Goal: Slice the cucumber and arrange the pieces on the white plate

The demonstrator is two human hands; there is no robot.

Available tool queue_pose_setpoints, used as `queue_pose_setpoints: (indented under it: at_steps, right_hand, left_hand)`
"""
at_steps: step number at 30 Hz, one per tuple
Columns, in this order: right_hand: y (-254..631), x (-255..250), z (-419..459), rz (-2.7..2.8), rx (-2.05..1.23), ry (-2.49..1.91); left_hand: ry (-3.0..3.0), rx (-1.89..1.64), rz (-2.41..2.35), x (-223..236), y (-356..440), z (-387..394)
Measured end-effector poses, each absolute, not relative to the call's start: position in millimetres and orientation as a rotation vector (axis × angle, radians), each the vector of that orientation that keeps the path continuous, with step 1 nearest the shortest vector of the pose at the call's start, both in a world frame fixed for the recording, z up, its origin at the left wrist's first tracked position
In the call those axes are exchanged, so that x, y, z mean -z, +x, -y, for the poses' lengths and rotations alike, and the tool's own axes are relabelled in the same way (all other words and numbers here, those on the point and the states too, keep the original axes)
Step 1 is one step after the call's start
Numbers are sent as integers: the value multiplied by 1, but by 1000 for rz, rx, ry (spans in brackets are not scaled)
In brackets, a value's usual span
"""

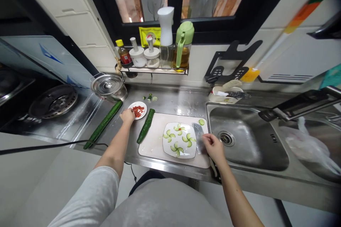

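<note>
My left hand (127, 116) reaches to the small white dish of chopped red chili (138, 110) and grips its near rim. My right hand (214, 146) rests on the handle end of a cleaver (198, 135) that lies flat on the white cutting board (154, 142). A square white plate (179, 140) on the board carries several flower-shaped arrangements of cucumber slices. A cut cucumber (146, 125) lies across the board's left edge. A whole long cucumber (103, 124) lies on the steel counter further left.
A lidded steel pot (109, 87) stands behind the long cucumber, a gas stove (53, 101) to its left. The sink (247, 138) lies right of the board. A wall rack (156, 70) holds oil and seasoning bottles. Cucumber ends (150, 97) sit behind the dish.
</note>
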State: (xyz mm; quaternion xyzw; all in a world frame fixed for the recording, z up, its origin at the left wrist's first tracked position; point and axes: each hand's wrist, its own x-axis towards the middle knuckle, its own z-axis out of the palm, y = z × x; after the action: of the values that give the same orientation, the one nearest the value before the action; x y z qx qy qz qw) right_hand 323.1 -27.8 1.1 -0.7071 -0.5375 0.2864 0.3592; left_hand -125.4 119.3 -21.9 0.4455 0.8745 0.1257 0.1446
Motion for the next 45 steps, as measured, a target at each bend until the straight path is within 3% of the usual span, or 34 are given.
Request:
queue_pose_setpoints:
  at_steps: [8,16,19,25,32,45]
  right_hand:
    - [322,-1,26,1389,-776,-1825]
    - [307,-14,19,1465,-787,-1817]
    - [304,-17,19,1495,-782,-1812]
    - [302,-15,20,1507,-786,-1819]
    - [275,-23,21,1617,-836,-1649]
    - [243,-60,3,1844,-764,-1370]
  left_hand:
    - [1093,-748,-2383,15,-112,-109]
    - [745,-1279,-1755,16,-68,-102]
    - [547,-1364,-1723,12,-70,-102]
    - [561,-1318,-1700,1,-66,-89]
    - [833,-934,-1347,-15,11,-38]
    - [985,-797,-1050,-42,66,-10]
